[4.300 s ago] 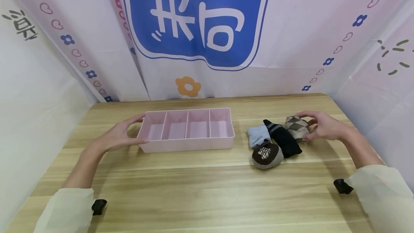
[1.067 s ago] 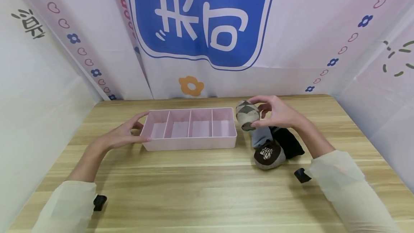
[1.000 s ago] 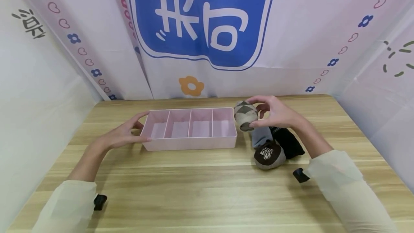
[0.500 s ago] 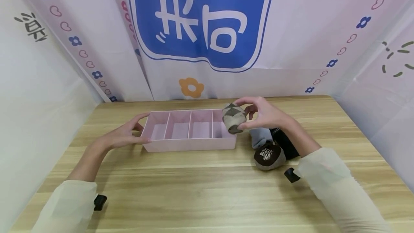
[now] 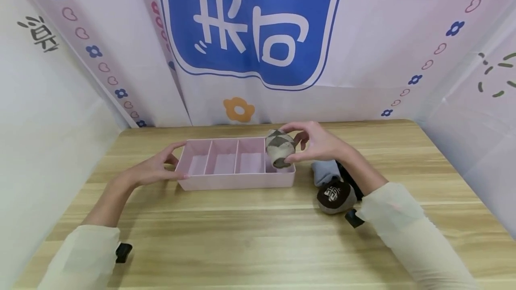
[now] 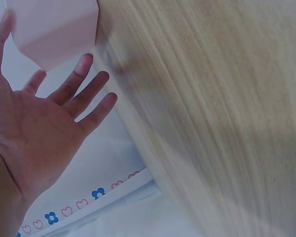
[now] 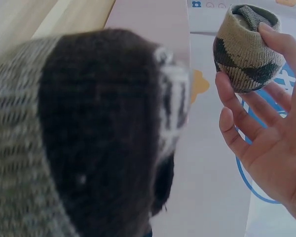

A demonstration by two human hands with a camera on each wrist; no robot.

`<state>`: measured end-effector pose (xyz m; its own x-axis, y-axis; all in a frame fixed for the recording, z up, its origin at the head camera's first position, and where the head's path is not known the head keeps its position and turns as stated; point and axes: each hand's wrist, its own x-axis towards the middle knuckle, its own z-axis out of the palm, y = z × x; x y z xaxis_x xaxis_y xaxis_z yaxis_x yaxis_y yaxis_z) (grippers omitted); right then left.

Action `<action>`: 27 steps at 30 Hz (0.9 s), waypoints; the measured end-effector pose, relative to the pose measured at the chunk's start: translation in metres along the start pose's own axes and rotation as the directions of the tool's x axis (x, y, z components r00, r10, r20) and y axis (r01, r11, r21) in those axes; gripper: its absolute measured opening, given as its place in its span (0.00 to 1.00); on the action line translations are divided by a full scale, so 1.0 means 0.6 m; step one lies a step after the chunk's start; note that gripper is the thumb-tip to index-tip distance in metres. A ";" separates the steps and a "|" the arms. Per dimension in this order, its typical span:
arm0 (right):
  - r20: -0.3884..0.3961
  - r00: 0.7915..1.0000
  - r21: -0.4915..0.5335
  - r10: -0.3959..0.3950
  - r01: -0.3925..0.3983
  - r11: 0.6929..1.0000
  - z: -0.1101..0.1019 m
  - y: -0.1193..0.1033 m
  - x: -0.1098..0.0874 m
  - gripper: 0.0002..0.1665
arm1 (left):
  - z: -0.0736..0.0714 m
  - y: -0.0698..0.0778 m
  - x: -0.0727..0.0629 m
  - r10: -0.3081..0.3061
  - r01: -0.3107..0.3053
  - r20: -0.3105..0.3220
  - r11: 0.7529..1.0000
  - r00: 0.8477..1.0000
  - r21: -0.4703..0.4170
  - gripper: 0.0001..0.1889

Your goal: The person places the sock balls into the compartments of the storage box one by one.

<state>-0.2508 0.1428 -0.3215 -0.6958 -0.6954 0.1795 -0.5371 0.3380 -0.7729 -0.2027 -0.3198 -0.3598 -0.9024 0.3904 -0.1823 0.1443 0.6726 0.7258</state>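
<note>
My right hand (image 5: 318,143) pinches a balled-up argyle sock (image 5: 280,147), beige with grey-brown diamonds, between thumb and fingers. It is held over the rightmost compartment of a pink divided storage box (image 5: 235,181), overlapping that compartment in the head view. The right wrist view shows the folded opening of the argyle sock (image 7: 244,59). At the box's left end, my left hand (image 5: 149,167) spans its width, thumb at the front corner and a finger at the back corner. In the left wrist view the other fingers (image 6: 91,91) are spread beside the pink box (image 6: 54,29).
Right of the box lie a light blue folded sock (image 5: 324,172), a brown-and-grey balled sock (image 5: 334,197) and a black sock (image 5: 350,178) partly hidden by my right arm. The brown sock (image 7: 98,123) looms close in the right wrist view. A printed curtain (image 5: 354,57) hangs behind the wooden table (image 5: 242,240).
My right hand has picked up the argyle sock from the right of the pile and carried it left, over the box's right end. The left hand stays at the box.
</note>
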 end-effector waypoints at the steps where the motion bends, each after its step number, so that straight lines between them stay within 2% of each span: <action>1: 0.000 1.000 -0.003 -0.004 0.004 1.000 0.002 -0.001 0.002 0.42 | -0.001 0.001 0.000 -0.002 0.002 0.001 1.000 1.000 0.001 0.54; 17: -0.004 1.000 0.007 -0.024 0.024 1.000 0.026 -0.013 0.030 0.41 | -0.001 0.003 -0.005 -0.030 0.030 0.009 1.000 1.000 0.002 0.55; 27: -0.002 1.000 0.032 -0.016 0.016 0.999 0.045 -0.019 0.055 0.41 | -0.005 0.002 -0.004 -0.013 0.013 0.018 1.000 1.000 -0.013 0.55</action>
<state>-0.2548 0.0992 -0.3234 -0.6879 -0.6997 0.1929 -0.5329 0.3065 -0.7887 -0.2014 -0.3221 -0.3565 -0.8967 0.3932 -0.2034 0.1274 0.6691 0.7322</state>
